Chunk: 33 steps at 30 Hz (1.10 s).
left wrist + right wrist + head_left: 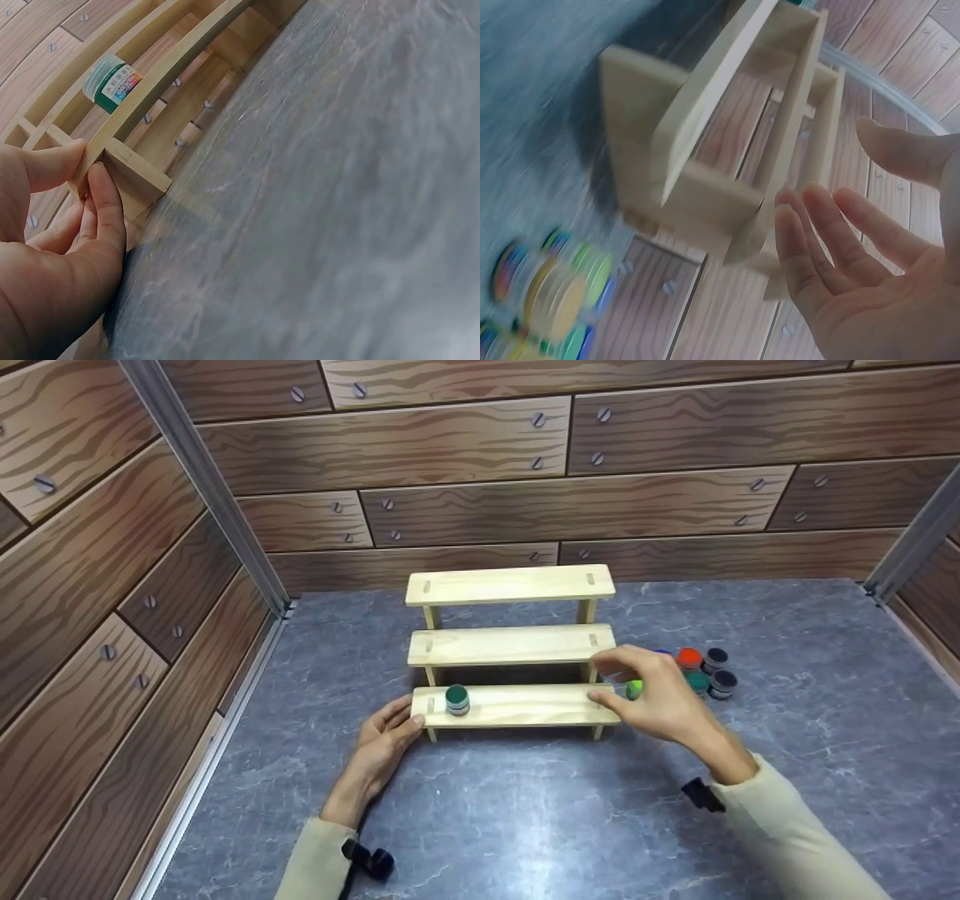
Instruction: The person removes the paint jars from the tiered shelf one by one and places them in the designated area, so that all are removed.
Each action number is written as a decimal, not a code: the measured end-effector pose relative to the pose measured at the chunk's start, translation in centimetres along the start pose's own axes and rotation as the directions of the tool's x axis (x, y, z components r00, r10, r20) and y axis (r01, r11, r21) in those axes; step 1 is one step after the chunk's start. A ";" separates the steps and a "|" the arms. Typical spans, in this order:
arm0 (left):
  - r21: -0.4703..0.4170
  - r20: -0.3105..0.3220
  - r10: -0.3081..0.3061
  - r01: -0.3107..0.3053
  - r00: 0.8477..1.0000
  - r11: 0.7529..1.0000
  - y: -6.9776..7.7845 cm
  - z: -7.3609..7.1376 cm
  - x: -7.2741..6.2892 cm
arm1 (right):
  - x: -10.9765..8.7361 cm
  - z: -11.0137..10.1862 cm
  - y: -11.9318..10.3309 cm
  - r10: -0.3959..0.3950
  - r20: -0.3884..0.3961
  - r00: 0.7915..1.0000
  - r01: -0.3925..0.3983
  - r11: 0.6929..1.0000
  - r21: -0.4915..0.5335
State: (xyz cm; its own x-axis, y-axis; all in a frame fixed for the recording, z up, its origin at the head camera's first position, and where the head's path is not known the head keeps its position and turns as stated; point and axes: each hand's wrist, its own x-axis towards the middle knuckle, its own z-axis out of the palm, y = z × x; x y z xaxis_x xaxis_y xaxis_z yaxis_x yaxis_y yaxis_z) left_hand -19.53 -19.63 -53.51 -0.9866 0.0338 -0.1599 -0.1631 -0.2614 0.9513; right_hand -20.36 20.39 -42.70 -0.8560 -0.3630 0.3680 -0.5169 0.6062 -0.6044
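A pale three-tier wooden step shelf (529,706) stands in the middle of the tabletop. On the left part of its lowest step sits a small paint jar (457,700), upright, with green paint and a clear lid; the left wrist view shows the label on this jar (112,84). My left hand (381,748) pinches the left end of that step, thumb above and fingers below. At the shelf's right end is my right hand (664,701), its fingers (844,240) loosely spread with nothing between them.
Several more paint jars cluster right of the shelf, among them a red one (689,658), a black one (724,684) and a light green one (634,689) partly behind the right hand. Wood-patterned walls (465,450) bound the grey marbled table (487,825) at the back and sides.
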 end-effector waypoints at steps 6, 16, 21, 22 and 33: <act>0.001 0.017 0.000 0.000 1.000 1.000 -0.1 0.1 0.0 | 1.2 1.6 -1.1 -0.026 0.018 0.999 0.025 0.997 0.070; -0.011 0.001 0.012 -0.012 1.000 1.000 0.0 -0.1 0.0 | 3.4 6.1 -3.3 -0.074 0.083 0.994 0.059 0.984 0.169; -0.015 -0.001 0.008 -0.008 1.000 1.000 -0.2 0.0 0.0 | 3.9 8.1 -4.1 -0.066 0.089 0.994 0.047 0.978 0.205; -0.016 0.001 0.012 -0.012 1.000 1.000 -0.2 0.0 0.0 | 4.0 8.5 -4.3 -0.061 0.088 0.994 0.041 0.976 0.216; -0.020 0.002 0.012 -0.012 1.000 1.000 0.0 0.1 0.0 | 5.1 12.9 -5.1 -0.012 0.069 0.998 -0.015 0.927 0.375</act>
State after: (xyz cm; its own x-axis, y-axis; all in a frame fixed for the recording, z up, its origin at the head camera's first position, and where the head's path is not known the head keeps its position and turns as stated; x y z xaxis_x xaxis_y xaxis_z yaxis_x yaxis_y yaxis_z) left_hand -19.55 -19.56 -53.54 -0.9885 0.0326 -0.1474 -0.1506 -0.2808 0.9479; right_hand -22.15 6.33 -46.91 -0.8481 -0.4180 0.3257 -0.4679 0.3023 -0.8305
